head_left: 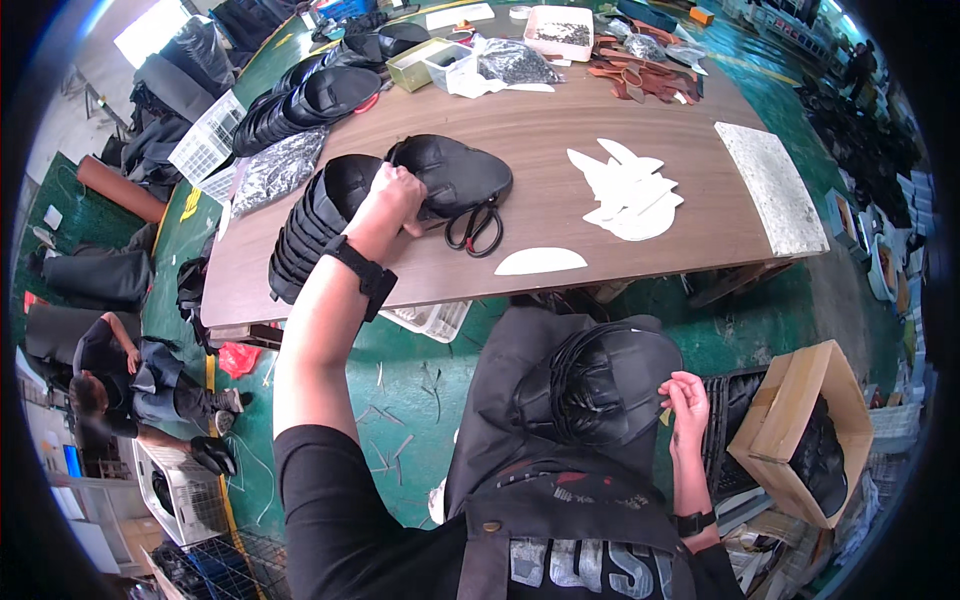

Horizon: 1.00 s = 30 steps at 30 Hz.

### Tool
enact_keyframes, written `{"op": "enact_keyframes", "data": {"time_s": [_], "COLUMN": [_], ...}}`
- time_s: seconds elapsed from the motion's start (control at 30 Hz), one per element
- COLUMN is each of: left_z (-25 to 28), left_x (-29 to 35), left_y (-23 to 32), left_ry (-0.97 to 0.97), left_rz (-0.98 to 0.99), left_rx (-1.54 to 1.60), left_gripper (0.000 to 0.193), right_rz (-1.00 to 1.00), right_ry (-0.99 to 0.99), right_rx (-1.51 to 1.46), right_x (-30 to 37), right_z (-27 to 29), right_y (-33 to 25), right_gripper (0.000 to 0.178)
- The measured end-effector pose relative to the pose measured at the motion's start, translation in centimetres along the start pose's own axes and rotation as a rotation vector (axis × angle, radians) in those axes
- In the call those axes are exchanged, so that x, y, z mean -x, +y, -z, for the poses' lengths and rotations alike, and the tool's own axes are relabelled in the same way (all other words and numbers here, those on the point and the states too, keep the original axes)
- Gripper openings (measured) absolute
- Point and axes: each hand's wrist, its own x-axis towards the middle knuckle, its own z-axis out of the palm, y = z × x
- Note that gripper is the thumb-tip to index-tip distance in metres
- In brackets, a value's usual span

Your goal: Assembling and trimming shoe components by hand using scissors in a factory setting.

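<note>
My left hand point(398, 195) reaches over the table with its fingers closed on the edge of a black moulded piece point(455, 175), cup-shaped with a rounded end. Beside it stands a nested stack of similar black pieces point(310, 235). Scissors with black handles point(475, 228) lie touching the piece's near side. On my lap rests another black moulded piece point(630, 375), with a bundle of thin black cords or edges point(568, 390) across it. My right hand point(687, 405) hovers at its right side, fingers loosely bent and apart, with nothing plainly held.
White curved cut-outs point(630, 195) are piled on the table, with a single one point(541, 261) near its front edge. A speckled white board point(770, 188) lies at the right end. An open cardboard box point(790, 430) of black pieces stands to my right. Another person point(130, 380) sits at left.
</note>
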Motion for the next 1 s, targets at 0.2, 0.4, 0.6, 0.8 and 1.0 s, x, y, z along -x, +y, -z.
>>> {"op": "enact_keyframes", "data": {"time_s": [0.2,0.4,0.6,0.8,1.0], "left_z": [-3.0,-4.5,-5.0,-4.5,-4.2], "left_x": [0.8,3.8,4.4,5.9,7.8], "left_y": [-0.4,-4.5,-4.6,-3.1,9.3], "left_ry": [0.330,0.533,-0.015,-0.077,0.933], "left_rz": [0.095,0.224,0.495,0.324,-0.096], "left_rx": [-0.078,-0.039,0.067,0.172,0.492], "left_gripper": [0.013,0.012,0.020,0.038,0.020], "right_rz": [0.182,0.025,-0.096,-0.122,-0.169], "right_ry": [0.072,0.082,0.049,0.034,-0.134], "right_rx": [0.120,0.245,0.140,0.143,-0.299], "right_x": [-1.2,-1.1,-1.0,-1.8,0.2], "right_z": [1.3,1.8,1.7,1.5,1.0], "right_y": [1.7,2.4,1.7,0.1,-5.0], "right_gripper": [0.024,0.052,0.056,0.047,0.025]}}
